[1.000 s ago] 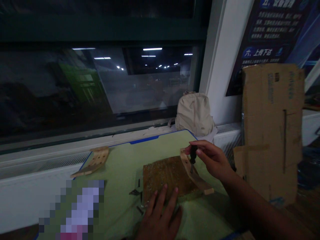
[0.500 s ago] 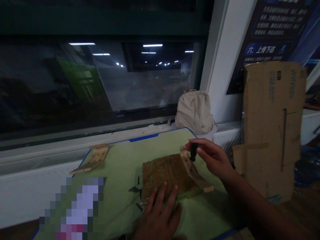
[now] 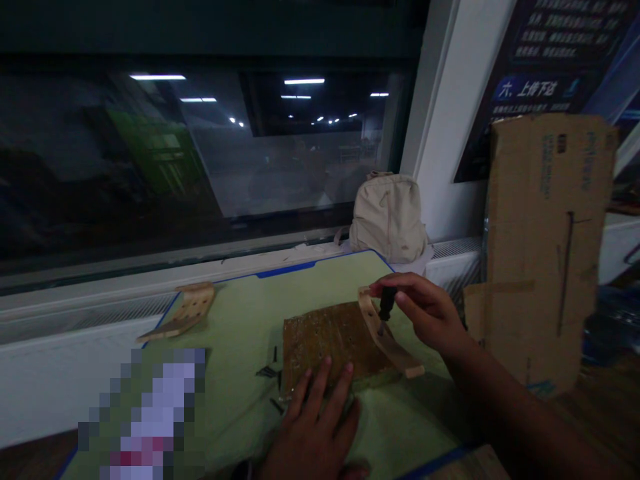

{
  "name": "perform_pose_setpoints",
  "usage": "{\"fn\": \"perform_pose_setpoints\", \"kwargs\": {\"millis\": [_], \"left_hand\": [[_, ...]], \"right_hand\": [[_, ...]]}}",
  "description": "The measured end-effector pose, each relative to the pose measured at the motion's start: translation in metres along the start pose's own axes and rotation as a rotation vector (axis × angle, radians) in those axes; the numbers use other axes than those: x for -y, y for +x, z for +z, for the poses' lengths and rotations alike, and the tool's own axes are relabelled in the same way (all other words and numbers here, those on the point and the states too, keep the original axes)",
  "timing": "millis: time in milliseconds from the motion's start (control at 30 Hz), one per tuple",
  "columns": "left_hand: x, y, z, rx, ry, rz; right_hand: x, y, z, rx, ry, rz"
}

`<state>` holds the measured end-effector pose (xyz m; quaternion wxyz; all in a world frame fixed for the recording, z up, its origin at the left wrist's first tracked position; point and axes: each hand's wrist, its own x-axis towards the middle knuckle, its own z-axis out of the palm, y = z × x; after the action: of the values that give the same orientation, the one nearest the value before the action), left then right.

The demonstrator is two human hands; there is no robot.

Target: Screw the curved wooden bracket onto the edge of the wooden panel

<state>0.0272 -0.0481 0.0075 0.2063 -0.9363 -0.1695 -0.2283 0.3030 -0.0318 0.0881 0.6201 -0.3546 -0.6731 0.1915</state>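
My right hand [image 3: 425, 310] grips the dark handle of a screwdriver [image 3: 387, 303]. Its tip points down at a curved wooden strip [image 3: 385, 339] with holes, which lies over the right edge of a brown board [image 3: 327, 333]. Whether the tip sits on a screw is too small to tell. With fingers spread, my left hand [image 3: 317, 423] rests on the board's near edge. Several dark screws [image 3: 267, 371] lie just left of the board. Farther left, a second curved wooden piece [image 3: 189, 310] with holes lies at the table's edge.
A pale green table [image 3: 240, 313] with blue edging stands against the window sill and a white radiator [image 3: 75, 367]. Behind it sits a beige backpack [image 3: 387, 220]. Tall cardboard [image 3: 545, 253] stands at the right. A pixelated patch covers something at the lower left.
The whole view has shifted slightly, with things appearing a little higher. My right hand stays on the screwdriver at the strip, and my left hand stays on the board.
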Motion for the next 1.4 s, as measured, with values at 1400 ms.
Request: {"fn": "perform_pose_setpoints", "kwargs": {"millis": [1400], "left_hand": [[-0.002, -0.002, -0.004, 0.054, -0.015, -0.018]], "right_hand": [[-0.004, 0.001, -0.005, -0.15, -0.279, -0.152]]}}
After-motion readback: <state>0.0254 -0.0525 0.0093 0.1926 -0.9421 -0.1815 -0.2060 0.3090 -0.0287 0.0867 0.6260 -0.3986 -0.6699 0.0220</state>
